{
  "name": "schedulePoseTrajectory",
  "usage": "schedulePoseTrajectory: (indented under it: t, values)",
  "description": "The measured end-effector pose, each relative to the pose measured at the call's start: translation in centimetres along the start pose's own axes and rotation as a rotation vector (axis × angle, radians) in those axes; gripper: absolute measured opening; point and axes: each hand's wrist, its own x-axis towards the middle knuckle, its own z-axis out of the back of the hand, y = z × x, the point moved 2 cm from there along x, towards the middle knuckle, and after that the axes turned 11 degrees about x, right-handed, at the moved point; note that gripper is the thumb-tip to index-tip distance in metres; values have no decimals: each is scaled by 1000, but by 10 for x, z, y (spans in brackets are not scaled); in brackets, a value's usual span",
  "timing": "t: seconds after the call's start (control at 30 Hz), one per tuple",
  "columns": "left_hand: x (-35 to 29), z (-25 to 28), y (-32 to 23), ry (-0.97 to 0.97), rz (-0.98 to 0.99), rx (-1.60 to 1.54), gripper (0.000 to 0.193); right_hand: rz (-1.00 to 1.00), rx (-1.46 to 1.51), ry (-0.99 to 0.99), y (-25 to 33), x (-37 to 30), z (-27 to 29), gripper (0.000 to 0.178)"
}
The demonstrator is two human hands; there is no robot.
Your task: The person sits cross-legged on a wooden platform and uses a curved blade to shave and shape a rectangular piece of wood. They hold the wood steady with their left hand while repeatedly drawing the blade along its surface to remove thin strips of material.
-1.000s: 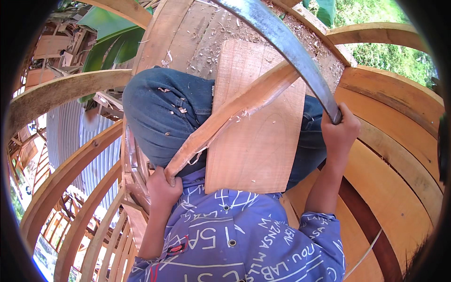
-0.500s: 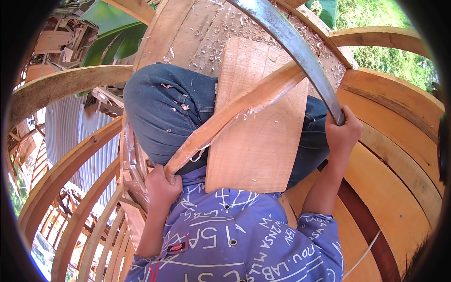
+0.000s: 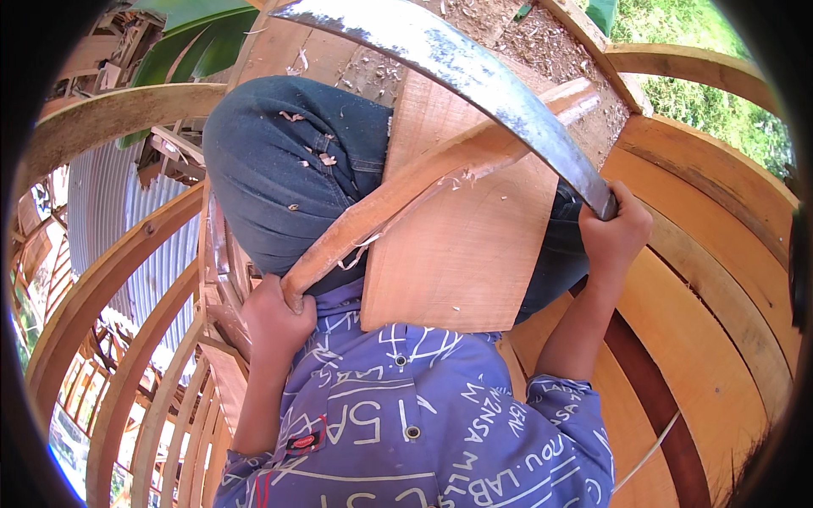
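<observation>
Just past the shirt (image 3: 364, 402), the left hand (image 3: 278, 320) is closed around the near end of the stick (image 3: 373, 217), which slants over the board (image 3: 461, 245) on the lap; the right hand (image 3: 616, 227) grips the curved blade's (image 3: 474, 72) near end. A firm hold and shallow blade angle should serve best. Since the earlier frame, the blade has swung leftward, baring the stick's far tip.
</observation>
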Motion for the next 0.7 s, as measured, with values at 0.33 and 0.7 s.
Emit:
schedulePoseTrajectory:
  t: [0.33,0.7]
  values:
    - [0,-10,13,3,-16,-91,25,-139,-132,-124,-35,14,30,15]
    - [-1,-10,14,47,-14,-139,24,-74,144,-29,-1,4,15,36]
